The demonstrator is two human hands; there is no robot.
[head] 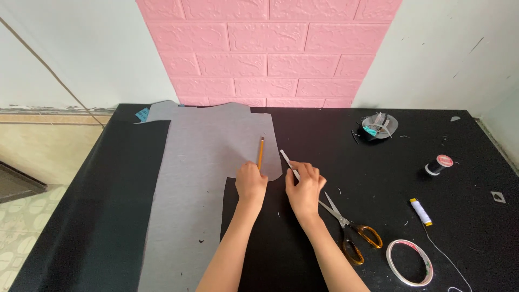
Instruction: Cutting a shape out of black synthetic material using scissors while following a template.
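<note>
Head view — looks down at black table (411,259), close.

You are seeing scissors (348,227), tape roll (410,262), two thread spools (439,164) (420,211) lying on the black counter (378,178).

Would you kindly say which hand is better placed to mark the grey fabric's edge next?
Probably the right hand: it holds the white marking stick beside the grey fabric, while the left hand presses the fabric flat.

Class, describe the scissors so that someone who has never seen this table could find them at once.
On the black table, look just right of the right hand. The scissors lie open there, beside a tape roll; only they have orange-yellow handles and metal blades.
</note>
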